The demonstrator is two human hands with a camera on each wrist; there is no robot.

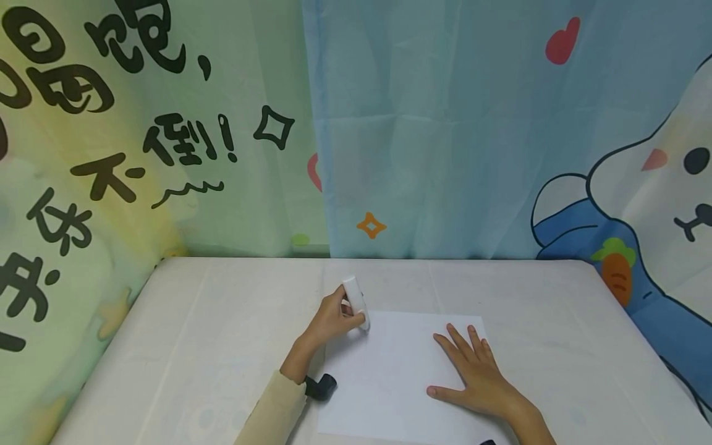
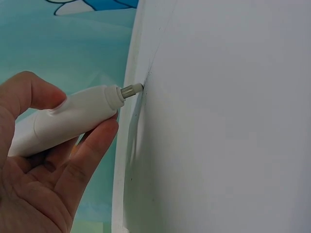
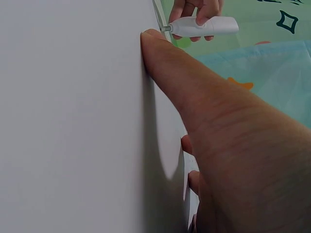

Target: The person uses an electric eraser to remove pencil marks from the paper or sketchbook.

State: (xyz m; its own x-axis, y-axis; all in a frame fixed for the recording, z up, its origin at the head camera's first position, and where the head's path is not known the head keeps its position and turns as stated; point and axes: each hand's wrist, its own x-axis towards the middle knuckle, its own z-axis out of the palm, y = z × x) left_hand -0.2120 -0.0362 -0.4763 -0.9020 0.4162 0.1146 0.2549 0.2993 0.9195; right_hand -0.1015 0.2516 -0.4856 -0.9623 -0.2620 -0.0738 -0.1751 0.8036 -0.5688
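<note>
My left hand point(image 1: 329, 320) pinches a white electric eraser point(image 1: 355, 299) at the upper left of a white paper sheet point(image 1: 389, 371). In the left wrist view, the thumb lies on a button on the body, with fingers beneath it. The small eraser tip point(image 2: 138, 88) in its metal collar meets the paper at a thin dark line point(image 2: 154, 58), with tiny specks around it. My right hand point(image 1: 478, 374) rests on the sheet's right side, fingers spread. Its thumb point(image 3: 165, 58) fills much of the right wrist view, where the electric eraser point(image 3: 218, 25) shows beyond.
The sheet lies on a white-covered table point(image 1: 222, 321). A black wrist strap mount point(image 1: 321, 387) sits on the left wrist, close over the paper's left edge. Behind the table hangs a printed curtain point(image 1: 423, 123) with lettering and a cartoon rabbit.
</note>
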